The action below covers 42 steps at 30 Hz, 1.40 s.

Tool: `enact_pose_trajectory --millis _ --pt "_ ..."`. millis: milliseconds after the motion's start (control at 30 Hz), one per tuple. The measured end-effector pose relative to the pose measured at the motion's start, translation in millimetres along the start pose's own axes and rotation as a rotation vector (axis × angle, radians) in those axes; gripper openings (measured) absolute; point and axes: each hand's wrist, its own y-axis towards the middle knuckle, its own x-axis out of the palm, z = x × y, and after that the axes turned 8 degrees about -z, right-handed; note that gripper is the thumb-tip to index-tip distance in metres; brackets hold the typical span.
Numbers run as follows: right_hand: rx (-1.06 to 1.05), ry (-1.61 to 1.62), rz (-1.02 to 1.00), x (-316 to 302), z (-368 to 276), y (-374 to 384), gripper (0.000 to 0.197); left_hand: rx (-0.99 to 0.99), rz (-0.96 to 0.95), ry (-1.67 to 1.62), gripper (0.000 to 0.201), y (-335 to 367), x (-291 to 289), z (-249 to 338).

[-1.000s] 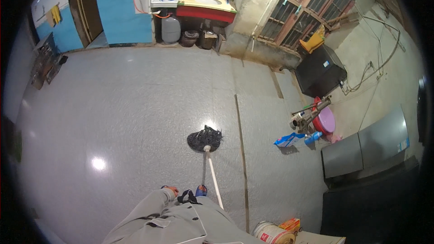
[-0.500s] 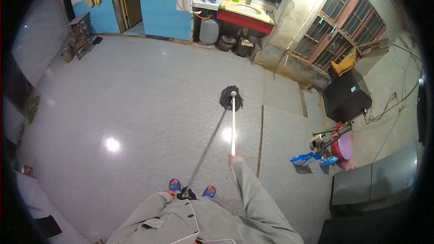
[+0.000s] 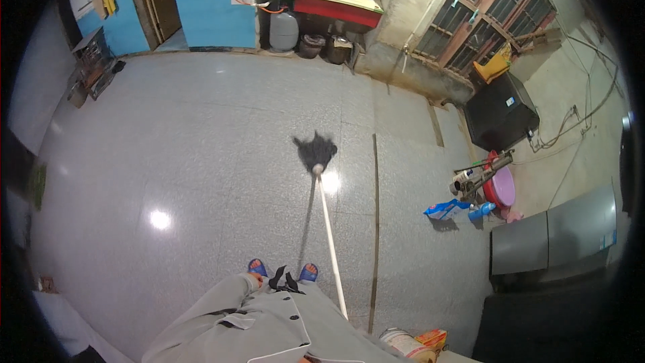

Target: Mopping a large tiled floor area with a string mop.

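A mop with a dark, stringy head (image 3: 316,151) lies on the grey floor in front of me. Its long white handle (image 3: 330,242) slants back toward my right side and passes out of sight at my grey jacket (image 3: 295,329). My right hand is not visible; the jacket and picture edge cut off that end of the handle. My left hand (image 3: 258,278) shows only as a small patch at the sleeve's end, low by my left blue slipper (image 3: 256,267). No object shows in it, and its fingers are too small to make out.
A white bucket (image 3: 405,344) and an orange packet (image 3: 433,340) sit close at my right. Farther right are a blue bag (image 3: 446,210), a pink basin (image 3: 502,187) and a grey refrigerator (image 3: 547,232). A sink counter (image 3: 339,5) and bins (image 3: 311,46) line the far wall.
The mop head has come nearer and to the left, its strands now trailing away from me. My right hand has left the picture. The view has shifted right, bringing in the bucket.
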Motion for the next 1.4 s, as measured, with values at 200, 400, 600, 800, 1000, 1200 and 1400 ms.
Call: enact_pose_trajectory --millis 200,400,600,800,1000,1200,1400 --pt "0.197 0.053 0.017 38.7 20.1 -85.5 0.05 0.092 0.059 0.195 0.033 44.8 -13.4 3.9" --pt "0.169 -0.019 0.025 20.0 -2.3 -62.4 0.049 -0.046 0.389 0.425 0.03 91.6 31.3 -22.7" --pt "0.076 -0.446 0.149 -55.7 -79.0 36.2 0.034 0.164 0.049 0.0 0.028 64.8 38.6 -39.3" --pt "-0.089 0.135 0.355 -152.3 -338.8 99.3 0.014 0.025 0.157 -0.179 0.027 16.7 60.6 -72.4" --pt "-0.026 0.027 0.283 -146.3 -441.8 60.4 0.022 -0.016 0.157 -0.256 0.029 -8.9 61.7 -45.7" --pt "-0.256 -0.27 0.285 -80.3 -198.0 72.2 0.043 -0.068 0.2 -0.047 0.034 32.5 81.0 -79.0" --pt "0.068 -0.13 -0.026 -6.0 75.1 1.3 0.042 0.022 0.091 0.019 0.036 25.5 19.7 -28.6"
